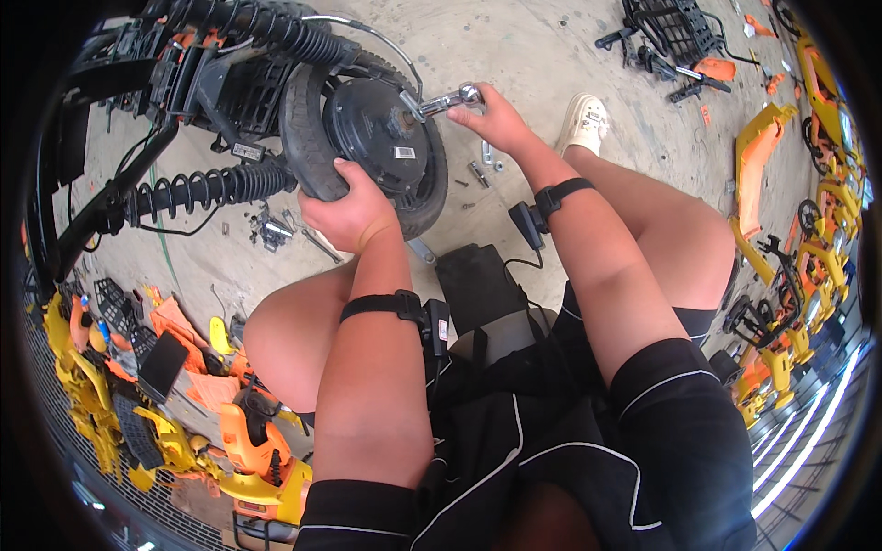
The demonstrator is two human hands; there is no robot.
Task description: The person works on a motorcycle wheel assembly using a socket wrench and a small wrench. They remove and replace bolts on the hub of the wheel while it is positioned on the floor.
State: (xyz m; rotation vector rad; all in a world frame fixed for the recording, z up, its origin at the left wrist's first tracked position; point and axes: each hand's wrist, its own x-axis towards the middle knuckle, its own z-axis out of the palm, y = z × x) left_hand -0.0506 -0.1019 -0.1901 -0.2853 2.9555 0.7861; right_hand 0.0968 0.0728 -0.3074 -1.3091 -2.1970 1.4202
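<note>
My left hand (pixel 349 211) is closed round the near edge of a black tyre (pixel 301 133), thumb on the sidewall and the other fingers mostly hidden. The tyre surrounds a dark hub motor (pixel 367 129) with a small white label and an axle sticking out of its face. My right hand (pixel 496 121) grips a chrome ratchet wrench (pixel 441 104) by its rounded end. Its other end reaches the axle; whether it sits fully on the nut I cannot tell. A cable (pixel 400 50) curves over the top of the wheel.
Coil-spring shock absorbers (pixel 211 191) and a black frame (pixel 152 138) stand at left. Loose sockets (pixel 487 156) and a spanner (pixel 322 246) lie on the concrete floor. Orange and yellow scooter parts (pixel 253 441) heap at lower left; yellow vehicles (pixel 827 230) line the right. A black basket (pixel 675 32) lies far right.
</note>
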